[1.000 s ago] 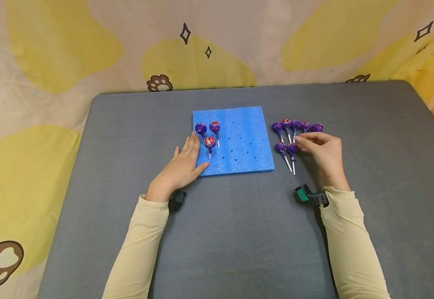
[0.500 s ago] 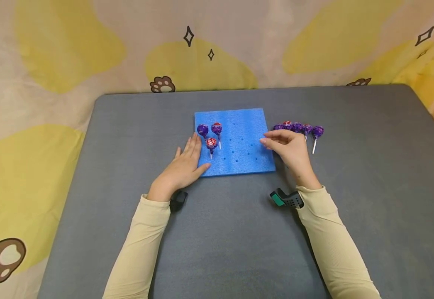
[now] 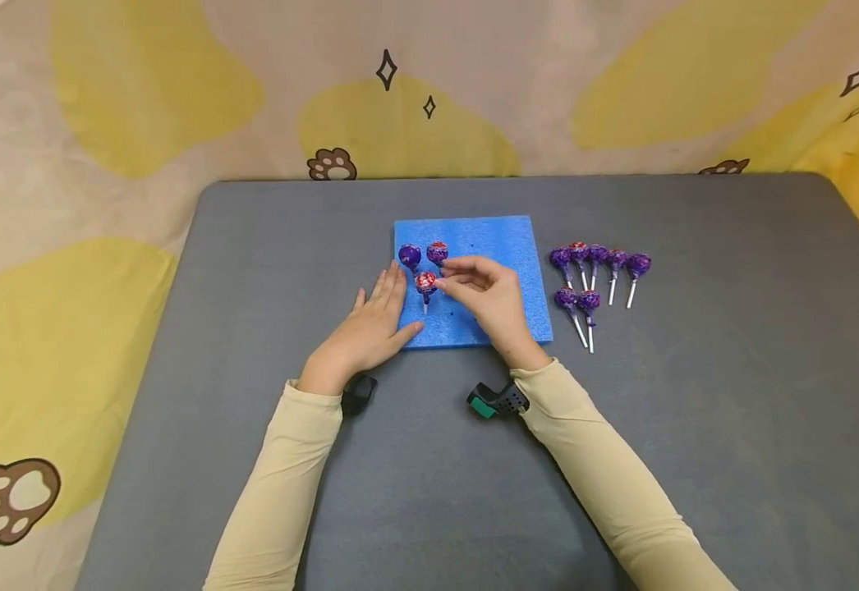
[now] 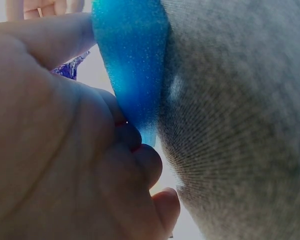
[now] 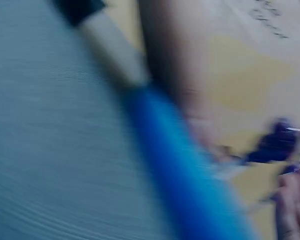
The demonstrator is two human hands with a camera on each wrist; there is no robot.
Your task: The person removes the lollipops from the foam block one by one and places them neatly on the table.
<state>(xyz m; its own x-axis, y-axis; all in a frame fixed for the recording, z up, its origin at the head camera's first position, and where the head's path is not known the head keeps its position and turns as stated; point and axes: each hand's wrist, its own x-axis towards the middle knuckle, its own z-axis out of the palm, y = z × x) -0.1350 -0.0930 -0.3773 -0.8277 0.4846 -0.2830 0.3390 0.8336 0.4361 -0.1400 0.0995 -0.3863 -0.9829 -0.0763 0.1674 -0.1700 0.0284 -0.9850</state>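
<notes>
My sleeves (image 3: 274,484) are pale yellow, and my right wristband (image 3: 507,400) is black with a green patch (image 3: 483,408). I see a blue board (image 3: 503,246), lollipops (image 3: 640,264) in purple wrappers (image 3: 411,256), some marked red and white, on white sticks (image 3: 631,294), a grey tabletop (image 3: 429,492), and a pinkish-beige cloth (image 3: 518,49) with yellow blotches (image 3: 156,107), brown paw prints (image 3: 6,502) and black star outlines (image 3: 387,56)

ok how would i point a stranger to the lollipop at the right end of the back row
The grey table holds a blue foam board; right of it, seven lollipops lie loose in two rows. In the far row of five, the wanted lollipop is rightmost, its head purple while its left neighbour shows red.
</notes>
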